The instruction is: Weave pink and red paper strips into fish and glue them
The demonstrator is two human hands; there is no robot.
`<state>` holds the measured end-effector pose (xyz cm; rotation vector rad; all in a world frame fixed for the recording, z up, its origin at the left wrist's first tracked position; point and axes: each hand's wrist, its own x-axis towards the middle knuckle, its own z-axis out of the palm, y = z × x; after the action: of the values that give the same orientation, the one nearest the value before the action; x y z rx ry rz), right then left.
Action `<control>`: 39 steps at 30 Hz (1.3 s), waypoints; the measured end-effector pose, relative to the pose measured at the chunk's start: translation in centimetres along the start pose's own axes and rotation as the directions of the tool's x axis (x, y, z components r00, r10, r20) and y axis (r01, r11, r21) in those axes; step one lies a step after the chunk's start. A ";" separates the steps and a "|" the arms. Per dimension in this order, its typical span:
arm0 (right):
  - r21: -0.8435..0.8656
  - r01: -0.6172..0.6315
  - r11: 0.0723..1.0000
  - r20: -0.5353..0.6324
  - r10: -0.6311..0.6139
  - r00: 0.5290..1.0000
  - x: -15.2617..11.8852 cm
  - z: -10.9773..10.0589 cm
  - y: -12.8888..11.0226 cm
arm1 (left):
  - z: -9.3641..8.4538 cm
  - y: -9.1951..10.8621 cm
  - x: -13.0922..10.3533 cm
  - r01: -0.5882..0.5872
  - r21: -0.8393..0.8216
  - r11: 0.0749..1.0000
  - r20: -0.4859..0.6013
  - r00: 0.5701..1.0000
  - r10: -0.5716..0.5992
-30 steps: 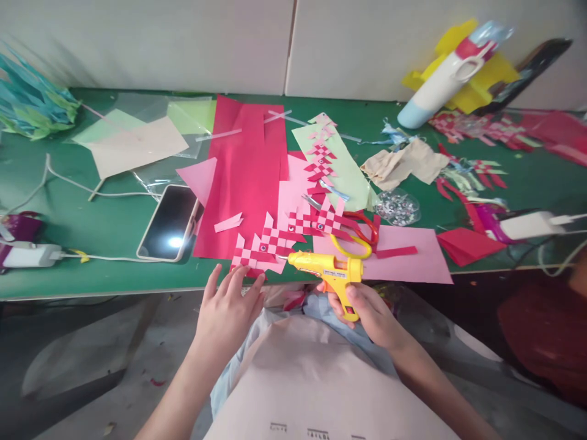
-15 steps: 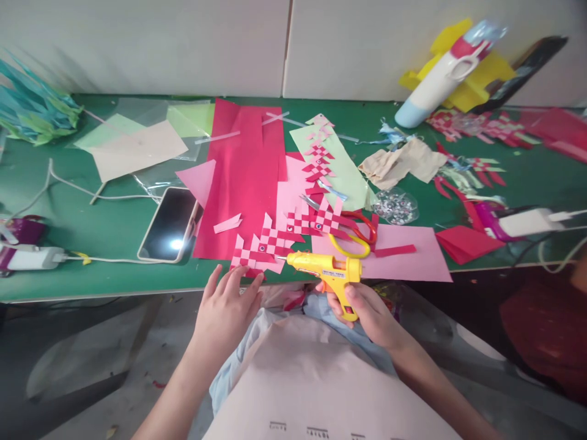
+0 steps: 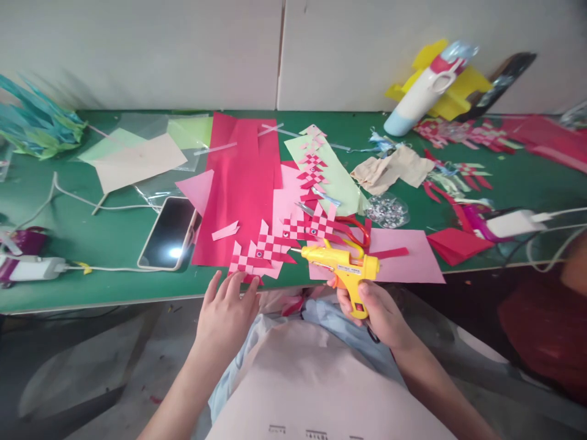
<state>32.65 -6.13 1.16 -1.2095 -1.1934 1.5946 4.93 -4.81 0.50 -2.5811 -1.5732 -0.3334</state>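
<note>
My right hand (image 3: 378,308) is wrapped round the handle of a yellow glue gun (image 3: 351,269), whose nozzle points left towards the woven paper fish. Fingers apart, my left hand (image 3: 229,305) rests at the table's front edge, its fingertips at the lower edge of a red and pink woven fish (image 3: 245,261). Another woven fish (image 3: 270,245) with a stuck-on eye overlaps it on the right. Behind the glue gun lie scissors (image 3: 360,235) with red and yellow handles, partly hidden. Large red paper (image 3: 238,189) is spread under and behind the fish.
A phone (image 3: 169,235) with its light on lies left of the red paper. Further right are a bag of small eyes (image 3: 387,211), beige cloth (image 3: 392,168), a white bottle (image 3: 422,95) and a white plug (image 3: 513,223) with cables. Pink paper (image 3: 422,244) lies near the front edge.
The glue gun in my right hand has moved right, its nozzle now away from the left fish. My left hand stays nearly in place. The camera view has shifted slightly.
</note>
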 end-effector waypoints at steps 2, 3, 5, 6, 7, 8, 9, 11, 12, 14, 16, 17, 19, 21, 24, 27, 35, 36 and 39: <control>-0.030 0.035 0.999 -0.054 -0.037 0.998 -0.1 -0.5 0.0 | -0.1 -0.1 0.1 0.020 -0.038 0.999 0.015 1.000 -0.019; -0.054 0.050 0.997 -0.092 -0.055 0.994 -0.1 -0.8 -0.1 | -0.2 -0.2 0.1 0.033 -0.064 0.997 0.023 0.999 -0.032; -0.117 0.082 0.990 -0.171 -0.101 0.980 -0.2 -1.6 -0.2 | -0.4 -0.4 0.3 0.062 -0.122 0.991 0.031 0.998 -0.059; -0.155 0.094 0.983 -0.210 -0.125 0.970 -0.2 -2.0 -0.2 | -0.6 -0.5 0.5 0.077 -0.150 0.986 0.032 0.997 -0.073; -0.200 0.099 0.975 -0.244 -0.147 0.959 -0.2 -2.5 -0.2 | -0.7 -0.6 0.6 0.092 -0.174 0.980 0.033 0.996 -0.087; -0.251 0.099 0.963 -0.274 -0.169 0.947 -0.2 -3.1 -0.3 | -0.8 -0.7 0.8 0.107 -0.192 0.976 0.034 0.994 -0.102; -0.309 0.094 0.946 -0.299 -0.190 0.935 -0.2 -3.7 -0.3 | -1.0 -0.9 1.0 0.122 -0.202 0.972 0.037 0.992 -0.117; -0.454 0.062 0.889 -0.346 -0.240 0.907 -0.3 -4.8 -0.6 | -1.2 -1.1 1.4 0.146 -0.200 0.969 0.045 0.989 -0.140; -0.537 0.043 0.843 -0.361 -0.275 0.891 -0.4 -5.4 -0.7 | -1.3 -1.2 1.6 0.150 -0.192 0.970 0.052 0.988 -0.143; -0.683 0.003 0.731 -0.370 -0.350 0.861 -0.5 -6.2 -1.3 | -1.4 -1.2 2.1 0.148 -0.168 0.975 0.064 0.988 -0.139; -0.776 -0.036 0.630 -0.360 -0.395 0.845 -0.6 -6.7 -1.8 | -1.6 -1.0 2.5 0.143 -0.129 0.981 0.052 0.989 -0.138; -0.803 -0.057 0.593 -0.354 -0.399 0.846 -0.6 -6.9 -2.0 | -1.6 -0.8 2.8 0.142 -0.104 0.984 0.041 0.990 -0.138; -0.841 -0.099 0.533 -0.346 -0.387 0.854 -0.7 -7.0 -2.1 | -1.7 -0.3 3.4 0.141 -0.052 0.989 0.025 0.990 -0.140; -0.871 -0.124 0.476 -0.331 -0.380 0.864 -0.7 -7.0 -1.9 | -1.7 0.4 4.2 0.134 -0.029 0.991 0.029 0.991 -0.133; -0.912 -0.145 0.383 -0.307 -0.405 0.861 -0.8 -7.5 -1.2 | -1.8 1.7 5.7 0.114 -0.075 0.991 0.040 0.993 -0.112; -0.941 -0.181 0.287 -0.297 -0.435 0.850 -1.0 -8.8 -0.5 | -1.9 3.4 7.4 0.086 -0.175 0.981 0.056 0.995 -0.078; -0.838 -0.533 0.119 -0.533 -0.393 0.750 -1.8 -11.5 -0.3 | -2.0 8.4 10.8 0.059 -0.277 0.959 0.239 0.971 0.010; -0.820 -0.559 0.122 -0.558 -0.385 0.735 -1.8 -11.6 -0.3 | -2.0 8.9 11.0 0.045 -0.285 0.957 0.250 0.968 0.029; -0.781 -0.605 0.154 -0.616 -0.345 0.708 -1.4 -11.6 -0.3 | -2.0 10.2 11.7 0.010 -0.295 0.955 0.265 0.961 0.072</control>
<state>44.24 -4.86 0.63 -2.5572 -1.5800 -0.0681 18.87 0.17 5.45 -2.9890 -1.6778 -0.2303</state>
